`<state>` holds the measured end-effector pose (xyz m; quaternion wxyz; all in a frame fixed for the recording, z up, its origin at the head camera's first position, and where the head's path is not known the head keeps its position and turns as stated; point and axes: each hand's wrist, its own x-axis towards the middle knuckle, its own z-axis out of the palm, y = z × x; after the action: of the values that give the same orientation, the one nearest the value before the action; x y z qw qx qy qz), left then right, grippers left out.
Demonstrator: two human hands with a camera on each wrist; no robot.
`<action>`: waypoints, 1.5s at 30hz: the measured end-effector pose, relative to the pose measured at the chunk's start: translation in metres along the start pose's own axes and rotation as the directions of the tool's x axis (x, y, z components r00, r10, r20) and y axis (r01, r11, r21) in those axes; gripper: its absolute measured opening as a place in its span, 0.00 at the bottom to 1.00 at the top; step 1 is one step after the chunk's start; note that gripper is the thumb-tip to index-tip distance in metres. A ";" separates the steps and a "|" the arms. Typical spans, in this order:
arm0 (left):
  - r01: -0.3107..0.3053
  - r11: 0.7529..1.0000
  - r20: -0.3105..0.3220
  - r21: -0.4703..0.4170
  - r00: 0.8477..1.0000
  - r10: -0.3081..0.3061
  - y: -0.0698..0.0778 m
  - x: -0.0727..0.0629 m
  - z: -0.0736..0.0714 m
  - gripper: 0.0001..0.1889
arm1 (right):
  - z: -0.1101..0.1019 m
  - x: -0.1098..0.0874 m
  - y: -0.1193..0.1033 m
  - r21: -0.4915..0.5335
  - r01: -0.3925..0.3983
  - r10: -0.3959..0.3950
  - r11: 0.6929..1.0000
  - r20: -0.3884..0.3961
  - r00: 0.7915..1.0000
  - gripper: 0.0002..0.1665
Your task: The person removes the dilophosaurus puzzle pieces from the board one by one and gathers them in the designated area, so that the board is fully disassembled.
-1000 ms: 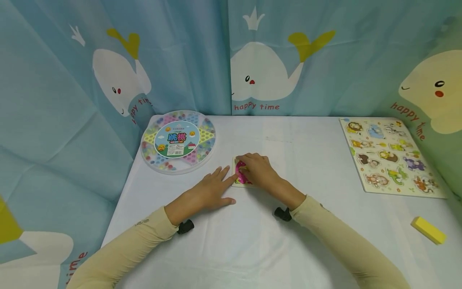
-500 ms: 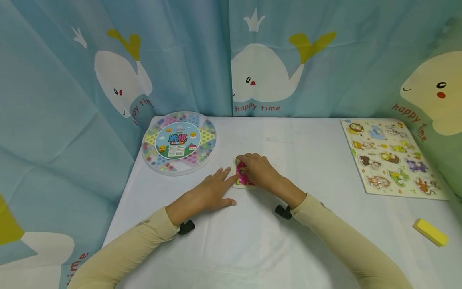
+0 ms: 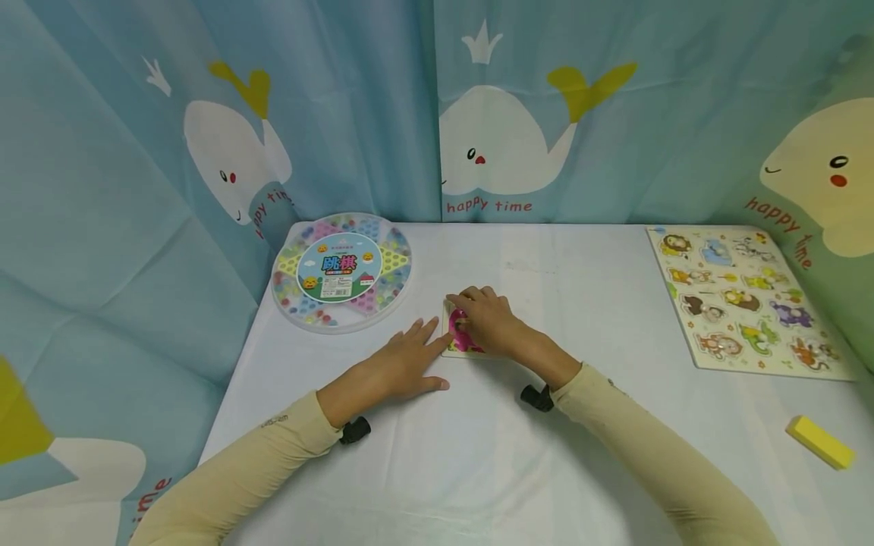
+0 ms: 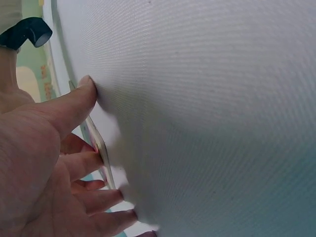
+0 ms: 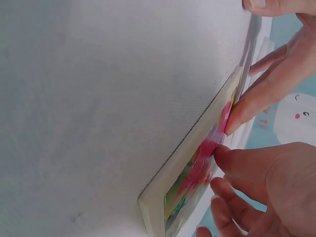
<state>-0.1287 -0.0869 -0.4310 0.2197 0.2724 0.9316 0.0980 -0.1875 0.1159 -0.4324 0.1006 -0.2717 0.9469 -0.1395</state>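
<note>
A small square puzzle board (image 5: 190, 133) with a pink picture lies flat on the white table. My left hand (image 3: 401, 368) is spread with straight fingers at its left side; the index fingertip touches the pink picture and the thumb rests on the cloth. Over the board is my right hand (image 3: 493, 322), with bent fingers. Its thumb and curled fingers pinch at a pink puzzle piece (image 5: 205, 153). In the head view this hand hides the board's right part. In the left wrist view the board (image 4: 101, 148) shows edge-on behind the left fingers.
A round Chinese checkers box (image 3: 341, 273) with coloured marbles stands at the back left. At the back right lies a large animal peg puzzle (image 3: 744, 303). A yellow block (image 3: 821, 442) sits at the right. A blue curtain (image 3: 355, 106) with whales hangs behind the table.
The whole head view has shifted slightly. Both hands stay at the puzzle board in nearly the same pose, with only tiny movement of the right fingers.
</note>
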 end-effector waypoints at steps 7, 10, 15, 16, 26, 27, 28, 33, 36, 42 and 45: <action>-0.001 1.000 -0.001 -0.006 1.000 0.001 0.001 -0.001 -0.001 0.44 | 0.000 0.000 0.002 0.011 0.002 -0.002 1.000 0.018 1.000 0.34; -0.001 1.000 -0.002 -0.003 1.000 0.001 0.002 -0.002 -0.001 0.44 | 0.000 -0.001 0.004 0.020 0.021 -0.021 1.000 0.007 1.000 0.32; 0.002 1.000 0.000 0.003 1.000 -0.002 0.002 -0.001 -0.002 0.44 | 0.000 -0.001 0.006 0.041 0.050 -0.049 0.998 -0.012 0.999 0.28; 0.003 1.000 0.000 0.005 1.000 -0.003 0.002 -0.001 -0.002 0.44 | 0.000 -0.001 0.006 0.047 0.050 -0.049 0.998 -0.012 0.999 0.28; 0.008 1.000 0.000 0.015 1.000 -0.008 0.002 -0.001 -0.001 0.45 | -0.002 0.002 0.008 0.101 -0.021 0.022 0.995 -0.012 1.000 0.29; 0.008 1.000 0.001 0.013 1.000 -0.008 0.002 -0.001 -0.001 0.45 | -0.002 0.002 0.009 0.107 -0.018 0.021 0.994 -0.019 1.000 0.28; 0.008 1.000 0.002 0.011 1.000 -0.008 0.002 -0.001 -0.001 0.45 | -0.001 0.002 0.009 0.112 -0.016 0.019 0.994 -0.026 0.999 0.28; 0.007 1.000 0.006 0.006 1.000 -0.007 0.002 -0.001 0.000 0.44 | 0.001 0.004 0.012 0.137 0.001 0.008 0.991 -0.060 0.998 0.26; 0.008 1.000 0.007 0.007 1.000 -0.008 0.001 0.000 0.001 0.45 | 0.002 0.005 0.013 0.141 0.022 -0.013 0.990 -0.069 0.998 0.26; 0.007 1.000 0.007 0.017 1.000 -0.007 0.000 0.001 0.003 0.45 | 0.002 0.006 0.015 0.139 0.079 -0.063 0.987 -0.111 0.992 0.23; 0.008 1.000 0.006 0.018 1.000 -0.008 0.000 0.001 0.004 0.45 | 0.001 0.006 0.016 0.158 0.083 -0.065 0.984 -0.114 0.991 0.20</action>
<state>-0.1282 -0.0860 -0.4348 0.2204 0.2708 0.9329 0.0880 -0.2002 0.1259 -0.4390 0.0654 -0.2897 0.9257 -0.2342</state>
